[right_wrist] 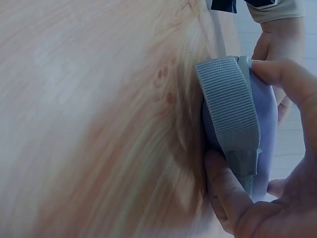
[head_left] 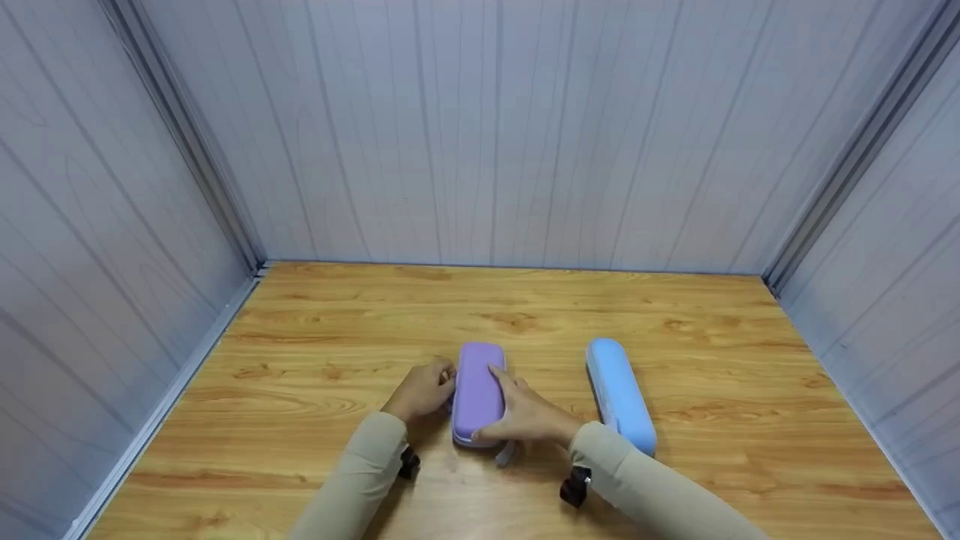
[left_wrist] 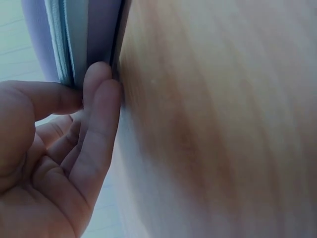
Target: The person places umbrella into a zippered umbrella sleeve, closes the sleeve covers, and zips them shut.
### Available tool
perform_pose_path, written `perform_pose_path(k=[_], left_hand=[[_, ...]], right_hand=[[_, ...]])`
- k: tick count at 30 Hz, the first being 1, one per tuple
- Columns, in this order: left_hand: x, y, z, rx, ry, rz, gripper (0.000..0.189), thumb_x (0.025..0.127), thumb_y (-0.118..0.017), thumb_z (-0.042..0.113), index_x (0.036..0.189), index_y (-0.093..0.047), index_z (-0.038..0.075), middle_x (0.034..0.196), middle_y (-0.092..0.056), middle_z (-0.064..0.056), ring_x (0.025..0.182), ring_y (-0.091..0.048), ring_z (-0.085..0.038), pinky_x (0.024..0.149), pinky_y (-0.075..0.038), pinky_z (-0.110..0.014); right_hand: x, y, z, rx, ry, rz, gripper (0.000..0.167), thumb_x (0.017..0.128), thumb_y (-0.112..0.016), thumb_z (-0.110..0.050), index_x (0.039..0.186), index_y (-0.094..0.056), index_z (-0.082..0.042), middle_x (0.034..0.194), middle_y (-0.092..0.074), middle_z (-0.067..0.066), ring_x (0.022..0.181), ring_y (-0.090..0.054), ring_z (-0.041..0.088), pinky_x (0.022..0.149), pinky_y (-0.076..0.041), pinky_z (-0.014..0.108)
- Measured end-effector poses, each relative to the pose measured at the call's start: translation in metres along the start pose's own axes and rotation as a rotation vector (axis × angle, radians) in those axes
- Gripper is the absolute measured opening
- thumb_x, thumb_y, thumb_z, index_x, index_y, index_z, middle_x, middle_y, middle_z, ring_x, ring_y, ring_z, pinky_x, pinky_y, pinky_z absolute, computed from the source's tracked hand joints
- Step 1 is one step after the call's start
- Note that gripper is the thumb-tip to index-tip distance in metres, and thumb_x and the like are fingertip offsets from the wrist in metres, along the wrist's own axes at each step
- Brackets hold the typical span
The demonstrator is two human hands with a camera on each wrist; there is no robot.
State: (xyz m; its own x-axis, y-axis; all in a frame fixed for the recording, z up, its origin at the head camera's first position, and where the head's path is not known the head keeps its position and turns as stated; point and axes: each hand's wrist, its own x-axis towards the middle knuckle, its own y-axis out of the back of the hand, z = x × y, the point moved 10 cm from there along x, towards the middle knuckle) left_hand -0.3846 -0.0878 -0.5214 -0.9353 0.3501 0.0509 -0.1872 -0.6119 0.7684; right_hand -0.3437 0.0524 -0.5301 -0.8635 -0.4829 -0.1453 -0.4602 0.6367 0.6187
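Note:
A purple zippered pencil case (head_left: 476,386) lies flat on the wooden table, its long side running away from me. My right hand (head_left: 529,416) grips it from the right, thumb and fingers spread along its edge and near end. A ribbed grey strap (right_wrist: 228,109) stands out at that side in the right wrist view. At the left edge, my left hand (head_left: 424,390) pinches near the pale zipper (left_wrist: 58,39), fingers curled; whether a zipper pull sits between the fingertips is hidden. To the right lies a blue case (head_left: 621,397), partly behind my right sleeve.
The wooden table (head_left: 337,330) meets a pale panelled wall (head_left: 465,135) at the back. Similar walls stand on the left (head_left: 90,195) and right (head_left: 892,270). Dark wrist devices are strapped under both sleeves.

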Motion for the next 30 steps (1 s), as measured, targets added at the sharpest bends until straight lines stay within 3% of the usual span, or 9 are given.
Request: perform_pose_path(k=[11,15,18,25,30], left_hand=[[0.000,0.002,0.011,0.175,-0.065,0.004,0.004,0.095,-0.060,0.006,0.092,-0.061,0.004,0.078,-0.060,-0.005,0.072,-0.056,-0.022,0.068,-0.051,-0.043],[-0.001,0.004,0.016,0.209,-0.099,-0.002,0.006,0.093,-0.061,0.004,0.088,-0.060,0.005,0.078,-0.058,-0.005,0.072,-0.055,-0.022,0.068,-0.051,-0.044],[0.001,0.007,0.015,0.204,-0.081,-0.004,0.009,0.092,-0.062,0.002,0.085,-0.061,0.006,0.076,-0.057,-0.004,0.070,-0.053,-0.020,0.066,-0.050,-0.042],[0.007,0.018,0.006,0.145,0.018,0.090,0.009,0.093,-0.063,0.002,0.084,-0.064,0.006,0.070,-0.056,-0.001,0.063,-0.049,-0.014,0.059,-0.046,-0.033],[0.008,0.022,0.009,0.168,-0.002,0.185,0.012,0.094,-0.062,0.003,0.083,-0.062,0.005,0.071,-0.060,-0.003,0.064,-0.055,-0.016,0.058,-0.050,-0.034]], right_hand=[[0.000,-0.001,0.002,0.007,-0.014,-0.017,0.120,0.072,-0.084,-0.049,0.161,-0.013,-0.009,0.142,-0.037,0.029,0.120,-0.049,0.035,0.105,-0.040,0.054],[-0.001,-0.001,0.002,0.009,-0.021,-0.024,0.121,0.072,-0.084,-0.048,0.161,-0.012,-0.009,0.141,-0.039,0.028,0.117,-0.049,0.033,0.105,-0.040,0.053],[-0.001,-0.002,0.001,0.020,-0.025,-0.027,0.121,0.072,-0.084,-0.047,0.161,-0.012,-0.009,0.140,-0.039,0.028,0.116,-0.050,0.033,0.104,-0.041,0.052],[0.000,0.000,0.000,0.033,-0.025,-0.011,0.119,0.072,-0.084,-0.044,0.160,-0.013,-0.007,0.142,-0.038,0.028,0.115,-0.050,0.033,0.103,-0.042,0.050],[0.002,0.000,-0.001,0.039,-0.024,-0.022,0.119,0.072,-0.084,-0.043,0.160,-0.013,-0.007,0.143,-0.037,0.028,0.118,-0.049,0.033,0.105,-0.039,0.051]])
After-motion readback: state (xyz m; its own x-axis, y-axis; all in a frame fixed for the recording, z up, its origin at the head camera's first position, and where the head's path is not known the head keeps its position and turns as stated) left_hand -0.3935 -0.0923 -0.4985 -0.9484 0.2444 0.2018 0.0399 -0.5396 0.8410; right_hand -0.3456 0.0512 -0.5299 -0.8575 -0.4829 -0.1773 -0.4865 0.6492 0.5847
